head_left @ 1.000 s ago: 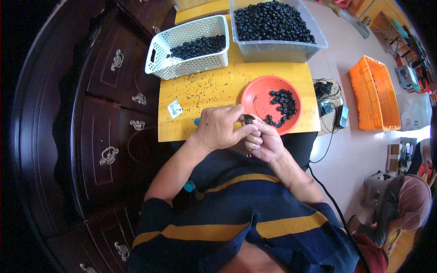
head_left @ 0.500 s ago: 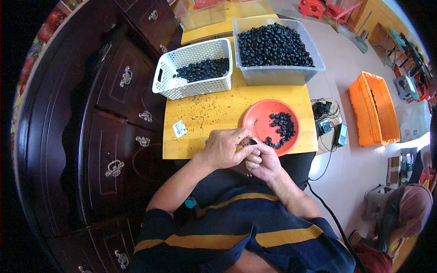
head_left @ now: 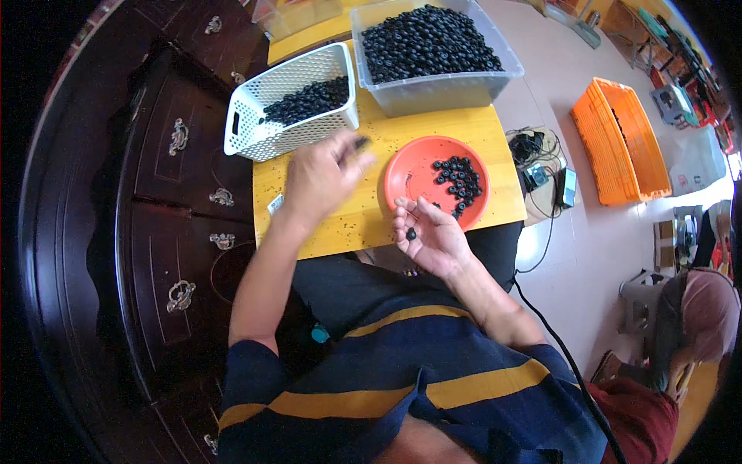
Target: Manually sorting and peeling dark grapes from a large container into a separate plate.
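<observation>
My left hand (head_left: 323,176) is stretched over the yellow table (head_left: 371,224) toward the white lattice basket (head_left: 255,135), pinching a small black round piece (head_left: 360,142) at its fingertips. My right hand (head_left: 430,233) rests palm-up at the table's near edge, fingers apart, with one small black piece (head_left: 411,233) lying on the palm. An orange plate (head_left: 413,174) holding several black pieces sits just beyond the right hand. The basket holds a layer of black pieces. A clear plastic tub (head_left: 433,89) heaped with black pieces stands behind the plate.
Dark wooden drawers with metal handles (head_left: 178,139) line the left side. An orange crate (head_left: 618,143) and a tangle of cables (head_left: 537,155) lie on the floor to the right. Another person (head_left: 696,325) sits at the right edge. Dark specks litter the tabletop.
My hands were together at the table's near edge. The left hand has since moved forward toward the basket with a black piece, and the right hand has opened palm-up.
</observation>
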`<state>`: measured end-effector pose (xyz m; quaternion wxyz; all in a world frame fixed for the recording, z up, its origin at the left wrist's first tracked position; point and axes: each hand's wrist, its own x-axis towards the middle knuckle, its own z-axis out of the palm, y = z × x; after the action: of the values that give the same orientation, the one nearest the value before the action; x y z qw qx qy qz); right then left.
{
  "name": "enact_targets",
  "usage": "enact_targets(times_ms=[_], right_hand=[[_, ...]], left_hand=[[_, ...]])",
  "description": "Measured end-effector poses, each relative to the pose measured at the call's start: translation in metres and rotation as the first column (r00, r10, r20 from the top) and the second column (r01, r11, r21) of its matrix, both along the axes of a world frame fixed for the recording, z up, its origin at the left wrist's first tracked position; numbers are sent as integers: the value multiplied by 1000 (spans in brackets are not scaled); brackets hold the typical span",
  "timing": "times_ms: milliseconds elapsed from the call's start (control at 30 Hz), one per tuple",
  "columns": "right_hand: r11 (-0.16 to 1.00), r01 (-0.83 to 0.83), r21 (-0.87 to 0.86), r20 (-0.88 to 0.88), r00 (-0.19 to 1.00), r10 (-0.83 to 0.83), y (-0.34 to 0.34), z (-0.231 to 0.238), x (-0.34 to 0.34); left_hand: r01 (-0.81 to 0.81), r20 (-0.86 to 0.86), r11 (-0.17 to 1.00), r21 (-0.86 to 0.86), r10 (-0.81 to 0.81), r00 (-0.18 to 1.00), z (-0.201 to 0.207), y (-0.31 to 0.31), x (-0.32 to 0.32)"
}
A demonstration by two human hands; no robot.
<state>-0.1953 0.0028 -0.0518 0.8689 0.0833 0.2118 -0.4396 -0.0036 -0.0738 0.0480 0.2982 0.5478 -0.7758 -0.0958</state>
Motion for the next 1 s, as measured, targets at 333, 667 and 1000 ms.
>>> enact_targets(times_ms=[333,667,1000], right_hand=[[876,2,-482,-672,641,-371,5,-8,-54],[539,-604,-588,-594,-130,-794,-16,-27,-47],[584,-786,-204,-426,-466,-776,-28,-32,-27]], left_hand=[[-59,44,909,412,46,998,-84,35,-16],[-58,-133,878,474,137,982,-130,40,-36],[40,-461,865,501,227,858,-156,43,-40]])
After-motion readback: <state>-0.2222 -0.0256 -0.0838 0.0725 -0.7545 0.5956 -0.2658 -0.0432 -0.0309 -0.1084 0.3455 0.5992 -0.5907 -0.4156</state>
